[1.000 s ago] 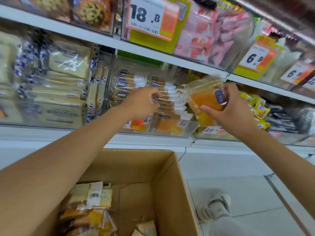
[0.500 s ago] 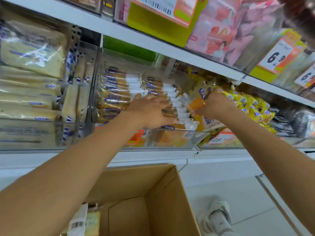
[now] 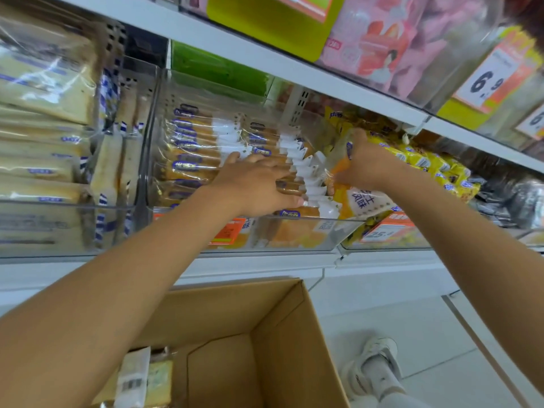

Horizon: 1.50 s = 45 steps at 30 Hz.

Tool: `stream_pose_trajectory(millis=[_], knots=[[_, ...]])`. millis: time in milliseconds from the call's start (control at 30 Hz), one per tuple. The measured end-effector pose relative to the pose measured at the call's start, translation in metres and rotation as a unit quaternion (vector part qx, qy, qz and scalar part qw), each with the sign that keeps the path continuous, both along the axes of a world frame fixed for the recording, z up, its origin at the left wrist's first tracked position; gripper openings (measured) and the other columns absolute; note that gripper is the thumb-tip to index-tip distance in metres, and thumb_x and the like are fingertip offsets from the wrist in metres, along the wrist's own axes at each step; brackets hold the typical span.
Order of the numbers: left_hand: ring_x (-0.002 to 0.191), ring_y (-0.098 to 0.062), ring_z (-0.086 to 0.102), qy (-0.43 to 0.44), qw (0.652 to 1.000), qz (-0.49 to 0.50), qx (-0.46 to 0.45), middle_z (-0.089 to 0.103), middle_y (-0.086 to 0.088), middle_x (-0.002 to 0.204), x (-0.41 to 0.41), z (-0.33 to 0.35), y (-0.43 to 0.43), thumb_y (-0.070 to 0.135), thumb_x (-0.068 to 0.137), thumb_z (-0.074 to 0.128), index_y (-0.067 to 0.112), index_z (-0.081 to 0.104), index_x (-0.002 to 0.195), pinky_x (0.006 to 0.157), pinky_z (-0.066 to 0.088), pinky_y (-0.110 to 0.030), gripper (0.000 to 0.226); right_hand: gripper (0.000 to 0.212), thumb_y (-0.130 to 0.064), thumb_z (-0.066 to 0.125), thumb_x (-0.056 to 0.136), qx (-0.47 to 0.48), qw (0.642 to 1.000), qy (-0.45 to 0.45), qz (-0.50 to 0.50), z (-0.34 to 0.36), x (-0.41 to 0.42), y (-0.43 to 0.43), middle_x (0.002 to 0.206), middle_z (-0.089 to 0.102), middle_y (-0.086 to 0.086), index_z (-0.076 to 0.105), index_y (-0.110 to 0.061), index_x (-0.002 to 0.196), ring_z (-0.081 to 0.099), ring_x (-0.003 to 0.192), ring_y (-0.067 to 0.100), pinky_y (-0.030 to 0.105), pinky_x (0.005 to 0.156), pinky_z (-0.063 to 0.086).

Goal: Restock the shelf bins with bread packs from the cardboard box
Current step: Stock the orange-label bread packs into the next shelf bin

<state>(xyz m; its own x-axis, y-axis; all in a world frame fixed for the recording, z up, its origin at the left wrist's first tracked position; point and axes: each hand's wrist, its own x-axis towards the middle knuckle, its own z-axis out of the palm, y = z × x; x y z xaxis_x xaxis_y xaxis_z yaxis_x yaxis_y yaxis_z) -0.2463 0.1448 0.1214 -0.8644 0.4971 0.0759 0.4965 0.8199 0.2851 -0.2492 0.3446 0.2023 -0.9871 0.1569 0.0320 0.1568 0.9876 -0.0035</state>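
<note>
Right hand (image 3: pixel 368 161) fingertips behind bread pack (image 3: pixel 360 201) — cardboard box (image 3: pixel 282 334) base off-frame.

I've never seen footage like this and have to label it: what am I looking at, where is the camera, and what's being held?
There is no machine here: each grip is a person's bare hand. The one picture comes from a camera worn on the person's head, looking forward and down at a shop shelf. The left grip lies flat, fingers straight, on the row of bread packs standing in a clear bin. The right grip is curled round an orange bread pack by that bin's right edge. Below stands the open cardboard box, with a few packs in it. A white shoe shows on the floor.
</note>
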Motion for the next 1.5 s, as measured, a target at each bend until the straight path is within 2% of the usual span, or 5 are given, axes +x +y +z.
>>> stream_pose_trajectory(millis=[267, 467, 800, 1233, 1500], knots=[[0.15, -0.015, 0.007, -0.002, 1.0, 0.007, -0.016, 0.008, 0.015, 0.164, 0.004, 0.002, 0.001, 0.082, 0.084, 0.029, 0.042, 0.02, 0.153, 0.12, 0.002, -0.053, 0.08, 0.058, -0.03, 0.07, 0.086, 0.09, 0.99, -0.103, -0.014, 0.017, -0.013, -0.012, 0.09, 0.055, 0.009, 0.043, -0.001, 0.128, 0.055, 0.084, 0.027, 0.032, 0.059, 0.043], [0.15, -0.015, 0.005, -0.009, 1.0, 0.012, -0.026, 0.008, 0.012, 0.164, 0.006, 0.005, 0.0, 0.083, 0.083, 0.028, 0.039, 0.023, 0.153, 0.12, 0.002, -0.052, 0.083, 0.099, -0.058, 0.062, 0.082, 0.071, 0.994, -0.079, -0.021, -0.018, -0.037, -0.018, 0.148, 0.033, 0.021, 0.014, -0.008, 0.153, 0.043, 0.13, 0.04, 0.044, 0.099, 0.045], [0.15, -0.015, 0.004, -0.017, 1.0, 0.01, -0.014, 0.005, 0.014, 0.164, 0.007, 0.005, 0.0, 0.081, 0.084, 0.032, 0.04, 0.022, 0.153, 0.121, 0.0, -0.051, 0.081, 0.065, -0.047, 0.039, 0.101, -0.014, 0.991, -0.006, 0.136, -0.048, -0.028, 0.008, 0.163, 0.009, 0.008, 0.011, -0.025, 0.156, 0.009, 0.149, 0.029, 0.041, 0.119, 0.013], [0.15, -0.013, 0.003, -0.024, 1.0, 0.018, -0.009, 0.007, 0.012, 0.164, 0.006, 0.004, 0.0, 0.082, 0.083, 0.033, 0.039, 0.024, 0.153, 0.121, 0.0, -0.05, 0.083, 0.031, -0.048, 0.053, 0.094, -0.126, 0.986, -0.046, 0.098, -0.04, -0.049, 0.0, 0.116, 0.059, 0.005, 0.055, -0.022, 0.11, 0.056, 0.1, 0.021, 0.033, 0.076, 0.044], [0.15, -0.015, 0.007, -0.009, 1.0, 0.014, 0.007, 0.009, 0.012, 0.164, 0.005, 0.001, 0.0, 0.081, 0.082, 0.036, 0.042, 0.022, 0.152, 0.121, 0.002, -0.052, 0.082, 0.078, -0.064, 0.027, 0.096, -0.039, 0.987, -0.063, 0.14, -0.052, -0.024, -0.002, 0.164, -0.012, 0.001, -0.003, -0.026, 0.156, -0.014, 0.15, 0.02, 0.038, 0.119, -0.005]])
